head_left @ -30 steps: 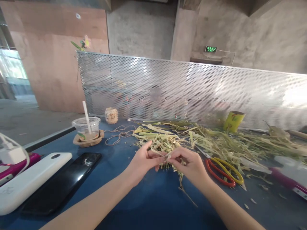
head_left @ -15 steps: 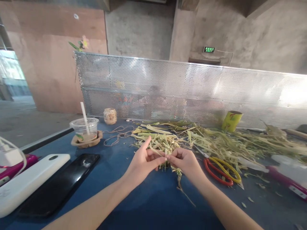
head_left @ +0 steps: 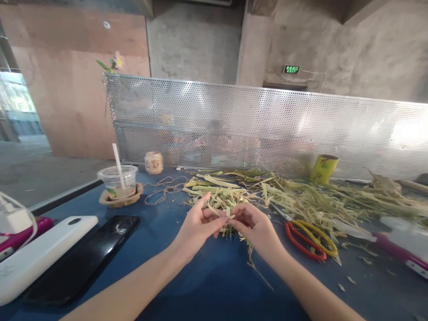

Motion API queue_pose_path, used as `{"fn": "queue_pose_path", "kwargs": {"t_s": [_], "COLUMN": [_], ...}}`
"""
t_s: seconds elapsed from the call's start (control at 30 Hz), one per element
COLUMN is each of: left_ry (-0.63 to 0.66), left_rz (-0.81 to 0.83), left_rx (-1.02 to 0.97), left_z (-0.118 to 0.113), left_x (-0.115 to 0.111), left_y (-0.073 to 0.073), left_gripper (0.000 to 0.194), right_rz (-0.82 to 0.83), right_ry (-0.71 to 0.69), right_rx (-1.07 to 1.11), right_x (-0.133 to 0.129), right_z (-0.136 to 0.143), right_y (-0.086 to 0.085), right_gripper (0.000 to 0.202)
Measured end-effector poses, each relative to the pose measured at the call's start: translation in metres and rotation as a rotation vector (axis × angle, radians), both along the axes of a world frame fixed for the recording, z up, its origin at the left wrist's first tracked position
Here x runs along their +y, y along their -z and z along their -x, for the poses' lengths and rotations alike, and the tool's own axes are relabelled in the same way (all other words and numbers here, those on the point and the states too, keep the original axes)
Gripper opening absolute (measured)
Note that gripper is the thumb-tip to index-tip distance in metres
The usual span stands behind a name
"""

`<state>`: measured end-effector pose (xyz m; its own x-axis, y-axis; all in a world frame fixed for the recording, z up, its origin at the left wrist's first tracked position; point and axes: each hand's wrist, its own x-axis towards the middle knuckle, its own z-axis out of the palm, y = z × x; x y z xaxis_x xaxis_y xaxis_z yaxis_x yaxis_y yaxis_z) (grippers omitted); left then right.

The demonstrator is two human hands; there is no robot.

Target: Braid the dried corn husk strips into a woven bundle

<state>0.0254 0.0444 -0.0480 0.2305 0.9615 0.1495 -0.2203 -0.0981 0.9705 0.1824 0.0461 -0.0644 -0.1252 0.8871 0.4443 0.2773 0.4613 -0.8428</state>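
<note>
A pale dry plant strip (head_left: 228, 214) is pinched between my two hands, just above a tangled heap of shredded plant fibre (head_left: 230, 196). My left hand (head_left: 200, 220) grips it with thumb against fingers, the index finger raised. My right hand (head_left: 252, 223) holds the strip's other side between thumb and fingertips, close to the left thumb. Part of the strip is hidden behind the fingers. A thin brown stalk (head_left: 257, 267) trails from the heap toward me. Right of my right hand lie scissors with one red and one yellow handle (head_left: 309, 238).
More dried stalks and leaves (head_left: 307, 196) spread across the right side. A lidded plastic cup (head_left: 118, 178) with a straw, a looped cord (head_left: 163, 189), a black phone (head_left: 83, 258) and a white power bank (head_left: 47, 254) lie left. A perforated metal screen (head_left: 234, 125) borders the blue table's back.
My right fingers have shifted and spread slightly around the strip, and a short bit of it now shows between the hands. The left hand stays almost in place.
</note>
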Motion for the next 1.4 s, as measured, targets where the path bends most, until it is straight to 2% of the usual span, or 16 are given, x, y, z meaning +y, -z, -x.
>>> {"fn": "queue_pose_path", "kwargs": {"t_s": [0.07,0.13,0.23,0.43,0.5,0.6,0.73,0.87,0.97,1.1,1.23,1.4], "left_ry": [0.019,0.036,0.03,-0.014,-0.023,0.005,0.063,0.104,0.109,0.023,-0.005,-0.046], "left_rz": [-0.005,0.001,0.018,0.055,0.068,0.055,0.027,-0.008,-0.049,-0.113,-0.142,-0.134], "left_rx": [0.0,-0.001,-0.013,-0.073,-0.071,-0.023,0.108,0.146,0.145,0.119,0.172,0.229], "left_z": [0.001,0.001,0.0,-0.003,-0.003,-0.002,0.001,0.004,0.004,0.004,0.004,0.007], "left_x": [-0.001,-0.002,-0.002,0.001,0.002,0.003,0.003,0.003,0.004,0.007,0.004,0.001], "left_y": [-0.001,-0.003,-0.004,0.001,0.004,0.005,0.001,-0.001,0.001,0.005,0.002,-0.003], "left_gripper": [0.103,0.105,0.109,0.104,0.105,0.107,0.111,0.113,0.115,0.116,0.104,0.102], "right_rz": [-0.118,-0.318,-0.593,-0.862,-0.977,-1.102,-1.07,-0.98,-0.925,-0.785,-0.692,-0.575], "right_ry": [0.082,0.153,0.194,0.322,0.331,0.248,0.084,0.012,0.001,-0.013,0.026,0.083], "right_rx": [-0.053,-0.149,-0.275,-0.517,-0.568,-0.684,-0.77,-0.719,-0.643,-0.486,-0.419,-0.4], "right_x": [-0.002,-0.004,-0.006,-0.008,-0.008,-0.007,-0.004,-0.004,-0.003,-0.003,-0.002,0.0], "right_z": [-0.001,-0.003,-0.005,-0.006,-0.007,-0.01,-0.012,-0.011,-0.009,-0.006,-0.005,-0.004], "right_y": [-0.001,-0.002,-0.004,-0.006,-0.007,-0.009,-0.01,-0.008,-0.004,-0.002,-0.003,-0.001], "right_gripper": [0.008,0.002,0.007,0.006,0.006,0.011,0.012,0.012,0.01,0.01,0.013,0.012]}}
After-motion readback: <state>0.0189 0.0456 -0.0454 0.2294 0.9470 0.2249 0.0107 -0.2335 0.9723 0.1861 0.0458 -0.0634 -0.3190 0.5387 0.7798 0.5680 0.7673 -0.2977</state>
